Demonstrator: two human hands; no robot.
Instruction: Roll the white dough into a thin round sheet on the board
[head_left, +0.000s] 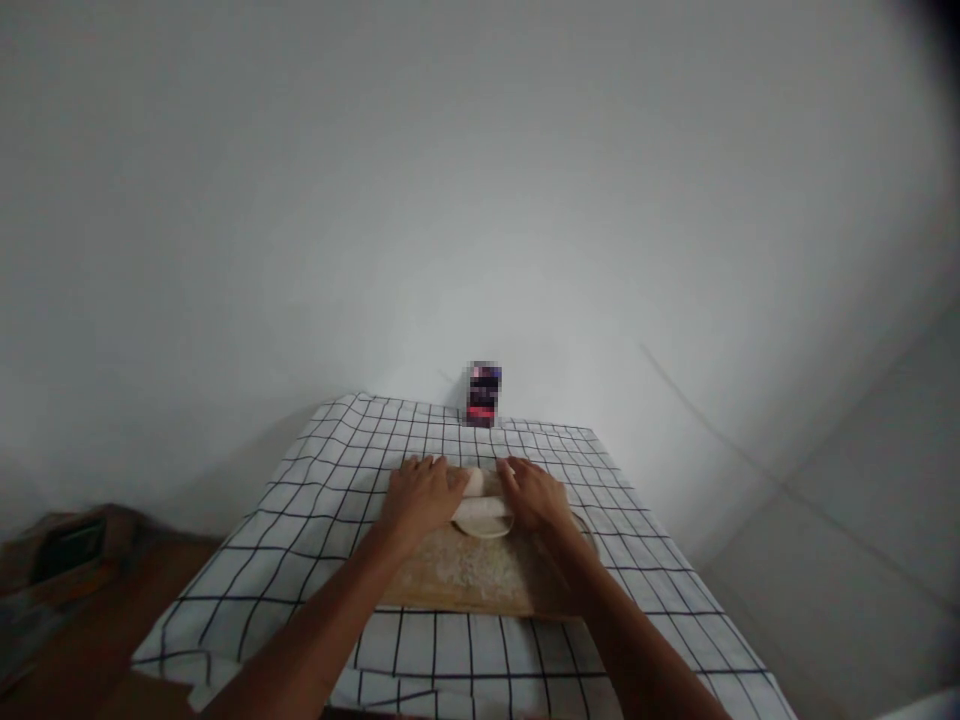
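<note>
A flat round of dough [484, 528] lies on a floured wooden board [472, 580]. Across it runs a pale rolling pin [481, 508], its middle showing between my hands. My left hand [424, 493] is over the pin's left end, and my right hand [531, 493] is over its right end. Both hands have their fingers closed over the pin; the pin's ends are hidden under them. Just beyond the pin, between my thumbs, sits a pale lump [474, 482] that looks like dough. Past my right wrist, another pale round [596, 540] shows at the board's right edge.
The table wears a white cloth [315, 530] with a black grid. At its far edge a blurred phone-like object [482, 395] leans on the white wall [480, 200]. A cardboard box [82, 550] stands low on the left. A thin cable [720, 435] hangs along the right wall.
</note>
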